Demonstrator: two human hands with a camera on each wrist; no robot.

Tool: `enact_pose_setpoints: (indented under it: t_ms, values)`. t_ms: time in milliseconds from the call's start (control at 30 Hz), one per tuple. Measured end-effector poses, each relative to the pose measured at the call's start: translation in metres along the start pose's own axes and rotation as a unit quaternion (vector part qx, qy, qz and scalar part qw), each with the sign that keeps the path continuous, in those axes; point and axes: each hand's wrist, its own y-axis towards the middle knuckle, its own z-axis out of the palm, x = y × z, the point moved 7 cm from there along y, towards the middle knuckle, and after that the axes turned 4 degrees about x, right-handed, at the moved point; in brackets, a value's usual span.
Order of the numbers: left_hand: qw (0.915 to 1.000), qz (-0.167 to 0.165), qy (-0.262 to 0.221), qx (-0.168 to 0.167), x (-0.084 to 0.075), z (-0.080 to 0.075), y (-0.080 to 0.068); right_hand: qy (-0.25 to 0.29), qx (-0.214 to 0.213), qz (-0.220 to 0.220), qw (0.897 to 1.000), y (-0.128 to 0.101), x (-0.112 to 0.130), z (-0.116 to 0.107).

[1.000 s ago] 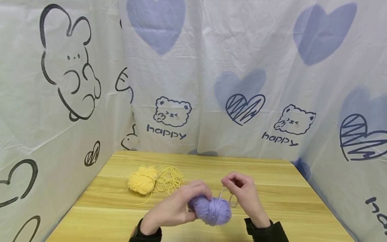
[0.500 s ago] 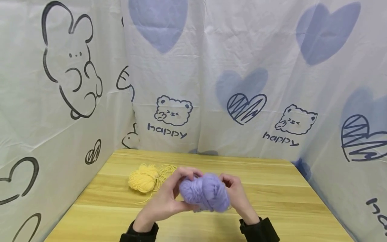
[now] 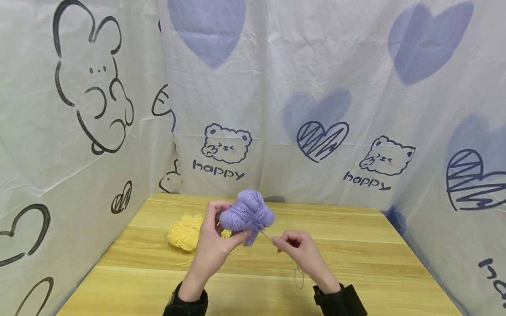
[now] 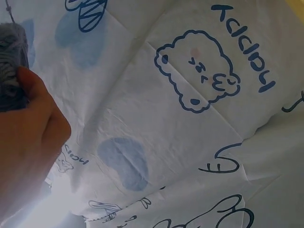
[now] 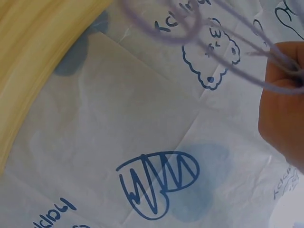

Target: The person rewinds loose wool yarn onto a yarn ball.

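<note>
Left hand [image 3: 213, 245] grips purple yarn ball [image 3: 247, 215], raised above worktop [image 3: 375, 263], fingers curled round it. My right hand [image 3: 296, 248], at 4 o'clock of ball, pinches purple strand [image 3: 269, 237] running from it. Yellow yarn ball [image 3: 183, 232] lies on worktop at 8 o'clock, behind left hand.

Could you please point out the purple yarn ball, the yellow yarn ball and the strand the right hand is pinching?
purple yarn ball [image 3: 247, 215], head view, middle of its wound body.
yellow yarn ball [image 3: 183, 232], head view, its left half.
purple strand [image 3: 267, 235], head view, the taut stretch running from ball to right hand.
</note>
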Motion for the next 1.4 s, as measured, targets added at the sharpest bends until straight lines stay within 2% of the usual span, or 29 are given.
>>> enact_pose_setpoints:
  t_ms: [100, 167, 233, 367, 500, 567, 667, 900, 1100, 1267, 1400]
  values:
    - [0.9986, -0.004, 0.035, -0.039, 0.003, -0.004, 0.0, -0.006, 0.03, -0.027, 0.999, -0.002, 0.008, 0.004]
    - [0.9956, 0.01, 0.075, -0.055, 0.004, -0.004, 0.0, -0.002, 0.05, -0.04, 0.998, -0.004, 0.013, 0.006]
    - [0.9889, 0.031, 0.129, -0.067, 0.003, -0.003, 0.0, 0.005, 0.066, -0.05, 0.997, -0.007, 0.018, 0.007]
    - [0.9696, 0.076, 0.221, -0.072, 0.002, 0.002, 0.001, 0.025, 0.079, -0.077, 0.994, -0.012, 0.03, 0.005]
    - [0.9561, 0.106, 0.268, -0.055, 0.003, 0.01, 0.001, 0.043, 0.074, -0.131, 0.988, -0.018, 0.044, -0.002]
    - [0.9509, 0.115, 0.285, -0.038, 0.003, 0.014, 0.001, 0.048, 0.068, -0.154, 0.984, -0.022, 0.05, -0.006]
    - [0.9448, 0.12, 0.305, -0.006, 0.006, 0.02, 0.0, 0.053, 0.055, -0.158, 0.984, -0.025, 0.054, -0.013]
    - [0.9299, 0.122, 0.332, 0.102, 0.013, 0.038, -0.002, 0.042, 0.006, -0.126, 0.991, -0.032, 0.056, -0.03]
    - [0.909, 0.145, 0.34, 0.192, 0.015, 0.053, -0.009, 0.018, -0.061, -0.097, 0.993, -0.035, 0.053, -0.043]
    - [0.8998, 0.148, 0.311, 0.267, 0.015, 0.063, -0.016, -0.006, -0.105, -0.072, 0.992, -0.033, 0.045, -0.05]
    - [0.8954, 0.18, 0.266, 0.308, 0.008, 0.069, -0.021, -0.007, -0.127, -0.07, 0.989, -0.028, 0.038, -0.05]
